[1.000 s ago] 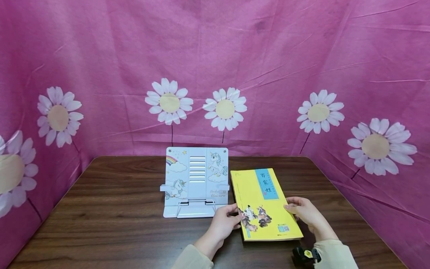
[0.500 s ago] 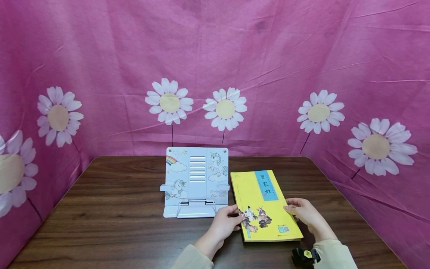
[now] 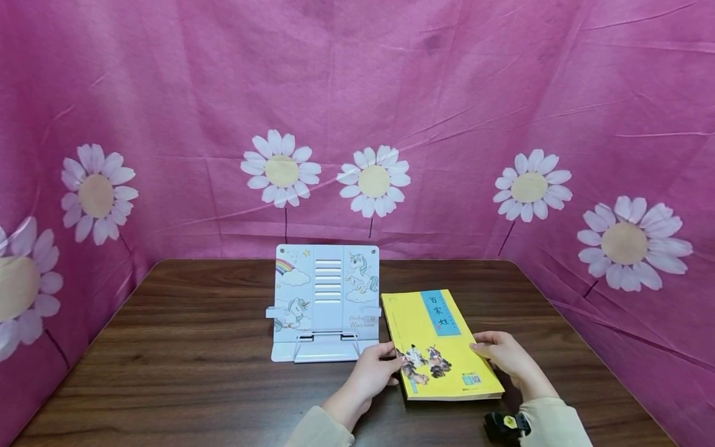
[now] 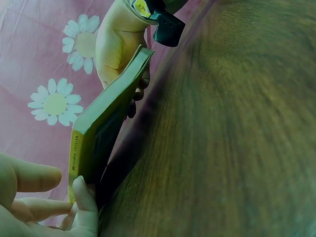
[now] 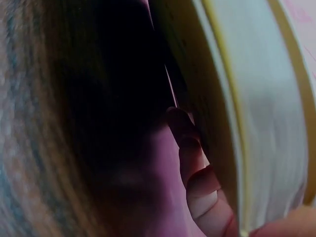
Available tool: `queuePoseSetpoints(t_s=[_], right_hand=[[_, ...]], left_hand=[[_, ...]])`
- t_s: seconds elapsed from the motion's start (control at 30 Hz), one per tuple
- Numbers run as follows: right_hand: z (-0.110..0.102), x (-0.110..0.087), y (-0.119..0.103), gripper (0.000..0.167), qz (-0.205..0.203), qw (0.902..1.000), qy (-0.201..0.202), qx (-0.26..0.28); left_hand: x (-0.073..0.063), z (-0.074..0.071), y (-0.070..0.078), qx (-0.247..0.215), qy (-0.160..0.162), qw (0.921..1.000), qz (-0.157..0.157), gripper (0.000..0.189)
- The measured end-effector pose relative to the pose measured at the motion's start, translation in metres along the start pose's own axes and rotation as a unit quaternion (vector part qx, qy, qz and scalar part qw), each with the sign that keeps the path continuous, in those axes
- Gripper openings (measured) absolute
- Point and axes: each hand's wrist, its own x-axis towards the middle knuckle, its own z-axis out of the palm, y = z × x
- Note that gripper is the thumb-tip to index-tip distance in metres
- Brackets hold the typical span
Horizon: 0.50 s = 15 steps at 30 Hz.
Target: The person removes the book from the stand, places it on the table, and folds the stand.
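Note:
A yellow paperback book point(image 3: 410, 326) with a blue title panel is held low over the table, front cover up, in the head view. My left hand point(image 3: 368, 375) holds its left edge near the lower corner, thumb at the top side and fingers below. On the opposite edge my right hand point(image 3: 512, 362) grips it, thumb on the cover. The right wrist view shows curled fingers point(image 5: 195, 173) beneath the book's page block point(image 5: 269, 113). In the left wrist view, a gap with shadow separates the book's underside point(image 4: 106, 131) from the tabletop.
A pale blue unicorn bookstand point(image 3: 328, 310) with a wire page holder stands upright just left of the book. The brown wooden table point(image 3: 184, 347) is enclosed by a pink daisy-print cloth point(image 3: 447, 81). A black strap device point(image 3: 507, 427) is on the right wrist.
The book's far edge has tipped down and toward me, so its cover looks shorter. Both hands keep nearly the same places and grip. The bookstand has not moved.

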Motion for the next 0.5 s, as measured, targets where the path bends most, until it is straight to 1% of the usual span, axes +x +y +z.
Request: queuePoseSetpoints(t_s=[0.33,0.5], right_hand=[[0.0015,0.0004,0.0017,0.042,-0.001,1.0000,-0.004,0.007],[0.0022,0.0005,0.0019,0.042,0.004,0.9999,-0.001,0.010]], left_hand=[[0.0022,-0.0004,-0.0015,0.011,0.006,0.9999,-0.003,0.041],[0.0009,-0.0004,-0.0006,0.016,0.003,0.9999,-0.004,0.039]])
